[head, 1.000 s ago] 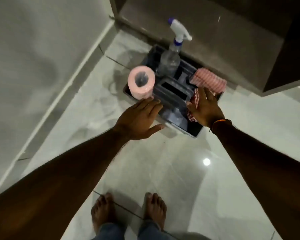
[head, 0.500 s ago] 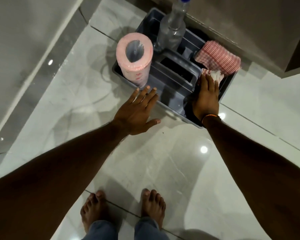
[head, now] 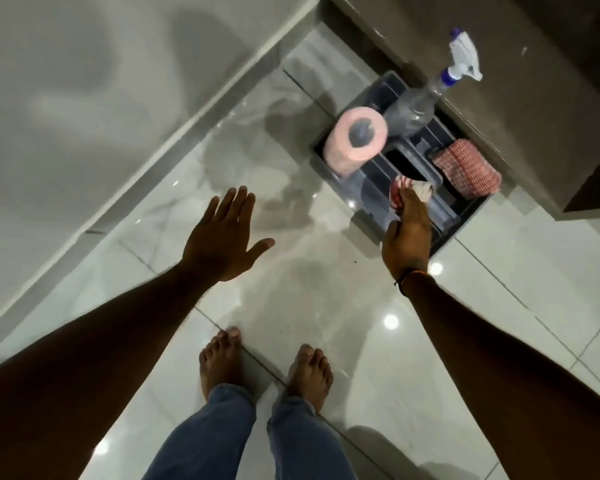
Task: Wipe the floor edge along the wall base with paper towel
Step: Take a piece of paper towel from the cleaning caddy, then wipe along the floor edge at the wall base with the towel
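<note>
A pink paper towel roll (head: pixel 355 140) stands in the left end of a dark caddy (head: pixel 465 221) on the glossy tiled floor. My right hand (head: pixel 407 240) hovers over the caddy's near side, fingers closed on a crumpled red-and-white wad (head: pixel 411 190) of paper or cloth. My left hand (head: pixel 222 239) is flat and open above the floor, fingers spread, holding nothing, left of the caddy. The wall base (head: pixel 174 161) runs diagonally from lower left to upper right.
A spray bottle (head: pixel 426 102) with a white trigger stands in the caddy's back. A folded red checked cloth (head: pixel 466 173) lies at its right end. A dark cabinet (head: pixel 534 64) rises behind the caddy. My bare feet (head: pixel 264 368) stand on the tiles below.
My right hand has lifted the crumpled wad out of the caddy. My left hand has drifted left, away from the roll. The view has pulled back and up.
</note>
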`<state>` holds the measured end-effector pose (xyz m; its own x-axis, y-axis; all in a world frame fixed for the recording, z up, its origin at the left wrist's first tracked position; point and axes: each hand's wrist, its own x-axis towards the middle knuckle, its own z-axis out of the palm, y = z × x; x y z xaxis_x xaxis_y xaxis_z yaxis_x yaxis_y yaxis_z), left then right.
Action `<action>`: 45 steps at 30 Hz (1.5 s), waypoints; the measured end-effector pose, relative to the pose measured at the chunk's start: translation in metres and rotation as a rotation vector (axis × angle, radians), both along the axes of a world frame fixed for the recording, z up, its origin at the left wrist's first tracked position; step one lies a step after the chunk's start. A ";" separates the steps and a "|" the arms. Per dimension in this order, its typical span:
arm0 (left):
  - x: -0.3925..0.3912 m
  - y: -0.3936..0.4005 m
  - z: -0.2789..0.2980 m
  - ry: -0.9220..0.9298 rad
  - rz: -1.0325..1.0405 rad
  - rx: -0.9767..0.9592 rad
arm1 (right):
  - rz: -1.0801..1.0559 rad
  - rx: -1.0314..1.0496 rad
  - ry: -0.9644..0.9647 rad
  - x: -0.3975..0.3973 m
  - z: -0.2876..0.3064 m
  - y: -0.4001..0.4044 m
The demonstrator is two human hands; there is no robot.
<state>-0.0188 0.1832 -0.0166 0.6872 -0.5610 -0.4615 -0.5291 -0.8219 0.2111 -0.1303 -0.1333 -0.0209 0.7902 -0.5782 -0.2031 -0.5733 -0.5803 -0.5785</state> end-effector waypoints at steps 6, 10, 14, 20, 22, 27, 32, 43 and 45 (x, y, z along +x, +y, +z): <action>-0.020 0.102 -0.004 0.018 0.320 -0.017 | 0.336 0.153 -0.113 0.027 0.002 0.111; -0.033 0.175 -0.047 -0.006 0.506 -0.003 | 0.603 0.123 -0.127 0.074 -0.038 0.180; -0.049 0.219 -0.110 -0.035 0.578 -0.007 | 0.766 0.052 -0.101 0.124 -0.097 0.234; -0.046 0.232 -0.196 -0.126 0.594 0.027 | 0.988 -0.182 -0.031 0.166 -0.196 0.276; -0.044 0.229 -0.210 -0.166 0.642 0.028 | 1.016 -0.246 -0.010 0.163 -0.208 0.279; -0.040 0.222 -0.227 -0.240 0.784 -0.023 | 1.153 -0.299 -0.030 0.192 -0.216 0.244; -0.037 0.216 -0.230 -0.255 0.801 -0.019 | 0.960 -0.391 -0.069 0.260 -0.218 0.177; -0.031 0.220 -0.239 -0.330 0.791 -0.031 | 0.682 -0.342 0.026 0.353 -0.208 0.129; -0.030 0.220 -0.239 -0.337 0.784 -0.030 | 0.777 -0.397 -0.021 0.327 -0.215 0.154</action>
